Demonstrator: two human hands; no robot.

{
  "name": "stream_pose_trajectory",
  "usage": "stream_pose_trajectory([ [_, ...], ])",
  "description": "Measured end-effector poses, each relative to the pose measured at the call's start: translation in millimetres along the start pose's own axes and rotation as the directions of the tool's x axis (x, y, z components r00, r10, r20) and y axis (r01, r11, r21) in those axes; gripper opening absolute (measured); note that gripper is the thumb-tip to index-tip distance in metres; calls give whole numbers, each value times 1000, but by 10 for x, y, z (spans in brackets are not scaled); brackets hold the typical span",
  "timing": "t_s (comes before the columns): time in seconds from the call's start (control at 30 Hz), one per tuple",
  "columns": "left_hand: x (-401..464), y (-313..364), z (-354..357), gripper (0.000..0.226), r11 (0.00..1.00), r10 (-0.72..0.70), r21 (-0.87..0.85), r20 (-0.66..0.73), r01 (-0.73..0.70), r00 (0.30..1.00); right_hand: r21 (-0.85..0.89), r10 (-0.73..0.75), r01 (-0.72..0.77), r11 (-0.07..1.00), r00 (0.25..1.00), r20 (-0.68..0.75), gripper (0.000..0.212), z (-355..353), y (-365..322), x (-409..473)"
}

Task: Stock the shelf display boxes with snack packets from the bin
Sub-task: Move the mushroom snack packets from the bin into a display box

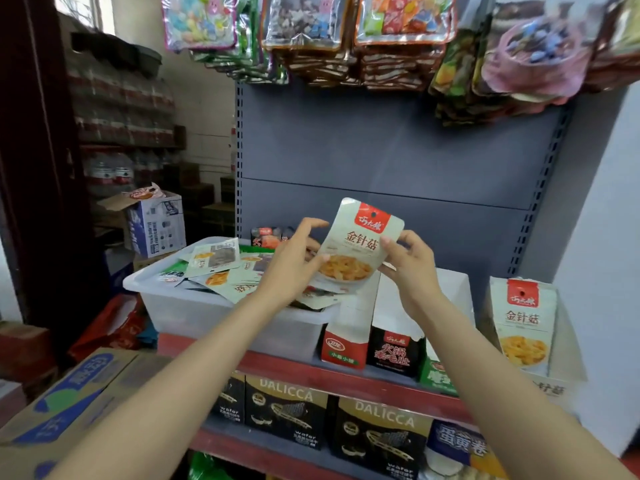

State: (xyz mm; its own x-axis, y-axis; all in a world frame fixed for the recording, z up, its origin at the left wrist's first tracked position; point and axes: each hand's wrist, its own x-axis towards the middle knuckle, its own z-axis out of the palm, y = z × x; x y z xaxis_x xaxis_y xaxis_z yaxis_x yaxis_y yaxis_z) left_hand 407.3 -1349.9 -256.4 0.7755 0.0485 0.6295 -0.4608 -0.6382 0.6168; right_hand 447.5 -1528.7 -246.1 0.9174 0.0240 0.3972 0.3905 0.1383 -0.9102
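A pale green snack packet (pixel 360 244) with a red label and a yellow food picture is held up in front of the shelf back. My right hand (pixel 412 265) pinches its right edge. My left hand (pixel 294 261) touches its lower left edge with the thumb, fingers spread. Below them a translucent white bin (pixel 207 306) on the shelf holds several loose packets (pixel 214 261). Right of the bin stand display boxes: a red-and-white one (pixel 343 344), a black one (pixel 394 351), and a pale one (pixel 523 323) with the same picture as the held packet.
Bagged sweets (pixel 398 19) hang from hooks overhead. Black DALICCA wafer boxes (pixel 287 410) fill the lower shelf. A blue-and-brown carton (pixel 62 400) lies at lower left. Stacked cartons and bottled water (pixel 110 171) fill the back room to the left.
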Motion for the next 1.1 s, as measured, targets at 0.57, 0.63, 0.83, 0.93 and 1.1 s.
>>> stream_pose_trajectory([
  [0.57,217,1318,1958,98,970,51,-243,308,27,950,-355,-238,168,920,957,-164,58,-2139,-306,-157],
  [0.63,247,1394,2122,99,977,83,-214,313,-15,946,-393,-268,188,900,950,-159,58,-2306,-302,-118],
  [0.83,371,1372,2415,91,995,100,-29,337,-96,936,-504,-251,160,849,961,-118,55,-2574,-181,26],
  [0.93,357,1289,2466,92,995,69,41,335,-88,940,-578,-235,126,806,965,-117,56,-2613,-79,53],
  [1.1,328,1243,2573,94,939,78,299,289,-168,954,-719,-235,121,684,970,-60,56,-2694,98,114],
])
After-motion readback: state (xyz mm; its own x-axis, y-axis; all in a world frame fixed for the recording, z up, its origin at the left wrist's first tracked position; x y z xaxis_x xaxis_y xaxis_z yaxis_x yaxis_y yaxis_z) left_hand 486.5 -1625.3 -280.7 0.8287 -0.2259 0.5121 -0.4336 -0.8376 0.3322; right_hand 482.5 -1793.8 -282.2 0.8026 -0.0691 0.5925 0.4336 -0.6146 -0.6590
